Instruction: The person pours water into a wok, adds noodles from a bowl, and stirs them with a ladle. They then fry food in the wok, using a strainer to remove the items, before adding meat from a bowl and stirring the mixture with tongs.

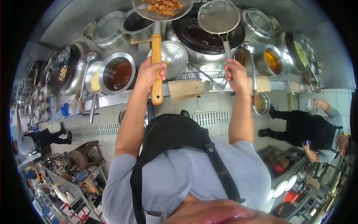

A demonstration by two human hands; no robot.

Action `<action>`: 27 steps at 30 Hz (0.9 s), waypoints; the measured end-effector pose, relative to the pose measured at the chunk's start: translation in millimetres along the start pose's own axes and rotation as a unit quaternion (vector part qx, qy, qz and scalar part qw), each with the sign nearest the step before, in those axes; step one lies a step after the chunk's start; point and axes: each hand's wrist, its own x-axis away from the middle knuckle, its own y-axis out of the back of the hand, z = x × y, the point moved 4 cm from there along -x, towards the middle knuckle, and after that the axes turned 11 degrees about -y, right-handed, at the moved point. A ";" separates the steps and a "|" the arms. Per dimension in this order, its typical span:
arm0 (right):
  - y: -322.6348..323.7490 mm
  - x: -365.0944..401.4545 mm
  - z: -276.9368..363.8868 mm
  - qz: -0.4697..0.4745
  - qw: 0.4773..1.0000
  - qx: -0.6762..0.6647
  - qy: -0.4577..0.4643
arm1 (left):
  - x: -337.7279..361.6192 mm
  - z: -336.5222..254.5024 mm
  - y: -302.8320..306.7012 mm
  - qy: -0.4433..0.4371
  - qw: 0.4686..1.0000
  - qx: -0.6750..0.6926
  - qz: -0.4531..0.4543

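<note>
My left hand (151, 73) is closed around the wooden handle of a large round strainer (140, 9), which carries browned fried pieces (163, 6) at the top of the view. In my right hand (236, 73) is the metal handle of a fine mesh skimmer (219, 16). Its round mesh hangs over a big dark wok (182, 31); I cannot make out anything in the mesh. Below the strainer, between my hands, lies a perforated metal ladle (177, 56) with a few yellow bits.
Left stands a pot (117, 72) of reddish-brown sauce, beside another perforated ladle (89, 76) holding yellow bits. A pot (273, 61) of amber liquid is on the right. A folded cloth (185, 89) lies on the counter edge. Co-workers stand at right (313, 128) and far left (33, 143).
</note>
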 end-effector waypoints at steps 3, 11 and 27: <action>2.7 6.7 4.4 0.038 0.999 0.003 -0.018 | -4.6 14.5 -43.7 0.004 0.999 0.033 0.027; 23.5 -6.7 3.1 0.023 0.997 -0.040 -0.064 | -33.2 85.8 -90.5 -0.002 0.989 -0.146 0.034; 51.2 -5.5 36.2 -0.191 0.871 0.408 0.195 | -33.2 50.4 -40.3 -0.159 0.881 -0.438 -0.077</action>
